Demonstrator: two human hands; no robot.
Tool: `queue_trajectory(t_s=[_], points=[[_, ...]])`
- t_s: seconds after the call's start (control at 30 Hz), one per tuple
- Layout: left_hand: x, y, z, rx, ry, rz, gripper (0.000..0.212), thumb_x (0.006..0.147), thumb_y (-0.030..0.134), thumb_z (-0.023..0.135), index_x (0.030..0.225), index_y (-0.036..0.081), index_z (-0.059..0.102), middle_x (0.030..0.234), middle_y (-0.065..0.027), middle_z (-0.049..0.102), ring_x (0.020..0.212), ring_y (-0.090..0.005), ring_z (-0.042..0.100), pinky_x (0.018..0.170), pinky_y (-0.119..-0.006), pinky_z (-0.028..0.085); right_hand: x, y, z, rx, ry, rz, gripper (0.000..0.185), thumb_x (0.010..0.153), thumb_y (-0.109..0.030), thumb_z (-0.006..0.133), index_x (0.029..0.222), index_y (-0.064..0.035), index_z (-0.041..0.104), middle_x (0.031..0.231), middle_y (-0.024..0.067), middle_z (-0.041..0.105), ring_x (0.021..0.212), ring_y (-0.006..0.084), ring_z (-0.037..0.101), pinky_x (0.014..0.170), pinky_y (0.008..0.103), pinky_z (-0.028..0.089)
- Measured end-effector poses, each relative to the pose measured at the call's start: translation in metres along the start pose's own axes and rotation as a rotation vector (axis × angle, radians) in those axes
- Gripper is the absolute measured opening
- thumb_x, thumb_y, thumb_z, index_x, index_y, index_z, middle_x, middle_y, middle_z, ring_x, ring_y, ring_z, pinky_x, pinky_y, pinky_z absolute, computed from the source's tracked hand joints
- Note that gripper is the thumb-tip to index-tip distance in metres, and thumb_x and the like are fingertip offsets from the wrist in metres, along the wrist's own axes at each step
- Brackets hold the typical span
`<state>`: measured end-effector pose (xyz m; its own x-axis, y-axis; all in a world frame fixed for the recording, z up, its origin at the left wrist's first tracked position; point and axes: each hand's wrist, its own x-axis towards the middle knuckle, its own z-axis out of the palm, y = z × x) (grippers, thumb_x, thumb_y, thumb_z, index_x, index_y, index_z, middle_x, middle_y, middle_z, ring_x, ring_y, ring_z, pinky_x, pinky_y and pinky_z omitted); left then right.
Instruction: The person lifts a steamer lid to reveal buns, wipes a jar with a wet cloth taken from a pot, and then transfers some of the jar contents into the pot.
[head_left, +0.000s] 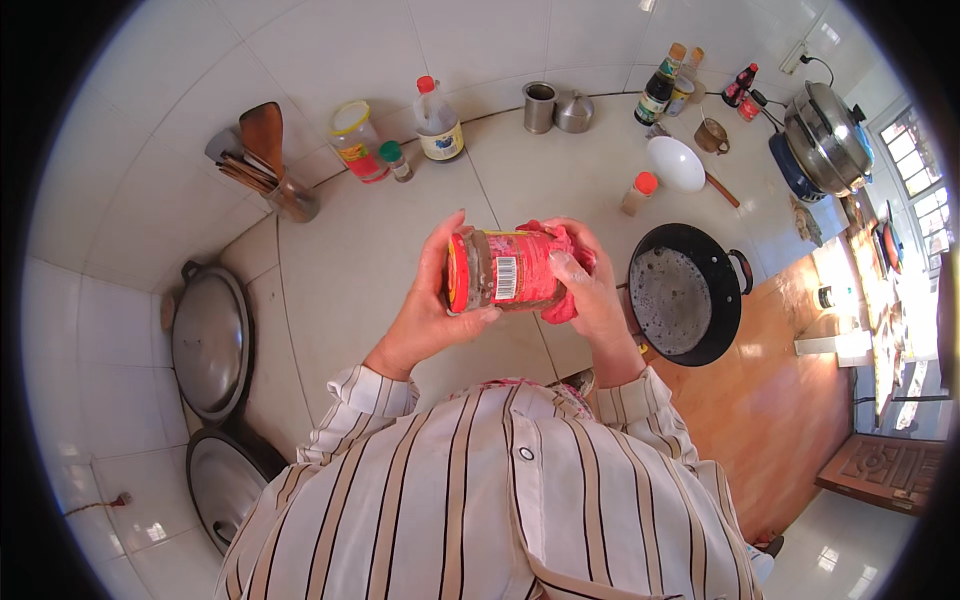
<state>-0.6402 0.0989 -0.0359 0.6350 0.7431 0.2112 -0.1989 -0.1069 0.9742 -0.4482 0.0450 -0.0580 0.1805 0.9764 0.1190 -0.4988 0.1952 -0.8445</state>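
Observation:
A jar (517, 274) with a red label, a barcode and a red lid lies on its side between my hands, above the tiled counter. My left hand (439, 289) wraps the lid end, thumb below and fingers behind. At the base end, my right hand (592, 281) presses a wet-looking red cloth (561, 306) against the jar. Some whitish marks show on my right thumb. Right of my hands, a black two-handled pan (646, 247) holds cloudy, foamy water (671, 300).
Along the back wall stand a utensil holder (294, 199), a yellow-lidded jar (356, 142), a sauce jug (439, 124) and several bottles. A red-capped shaker (639, 193) and white bowl (675, 163) sit behind the pan. Large lidded woks (212, 341) are at left; a steamer pot (825, 142) is at right.

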Motion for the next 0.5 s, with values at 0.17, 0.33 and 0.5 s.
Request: queue_trajectory(t_s=[0.17, 0.33, 0.5], points=[[0.007, -0.003, 0.019, -0.492, 0.200, -0.130, 0.087, 0.075, 0.013, 0.073, 0.141, 0.012, 0.015, 0.135, -0.0095, 0.035, 0.126, -0.0221, 0.035, 0.103, -0.038, 0.034, -0.013, 0.022, 0.009, -0.165, 0.096, -0.292, 0.046, 0.074, -0.004, 0.058, 0.117, -0.0015, 0.044, 0.118, 0.0107, 0.047, 0.108, 0.0174, 0.047, 0.095, 0.0317, 0.038], [0.009, -0.004, 0.030, -0.695, 0.276, -0.034, 0.085, 0.073, 0.020, 0.075, 0.138, 0.012, 0.020, 0.133, -0.0083, 0.037, 0.124, -0.0217, 0.038, 0.102, -0.039, 0.034, -0.016, 0.020, 0.014, -0.445, 0.047, -0.513, 0.050, 0.073, -0.001, 0.057, 0.119, -0.0031, 0.041, 0.125, 0.0162, 0.039, 0.114, 0.0231, 0.042, 0.098, 0.0363, 0.035], [0.013, -0.005, 0.022, -0.433, 0.266, -0.019, 0.083, 0.068, 0.014, 0.078, 0.132, 0.009, 0.025, 0.127, -0.0083, 0.041, 0.119, -0.0195, 0.042, 0.100, -0.037, 0.037, -0.016, 0.009, 0.015, -0.489, -0.029, -0.403, 0.044, 0.079, -0.004, 0.056, 0.120, -0.0019, 0.042, 0.126, 0.0152, 0.040, 0.114, 0.0215, 0.043, 0.098, 0.0348, 0.035]])
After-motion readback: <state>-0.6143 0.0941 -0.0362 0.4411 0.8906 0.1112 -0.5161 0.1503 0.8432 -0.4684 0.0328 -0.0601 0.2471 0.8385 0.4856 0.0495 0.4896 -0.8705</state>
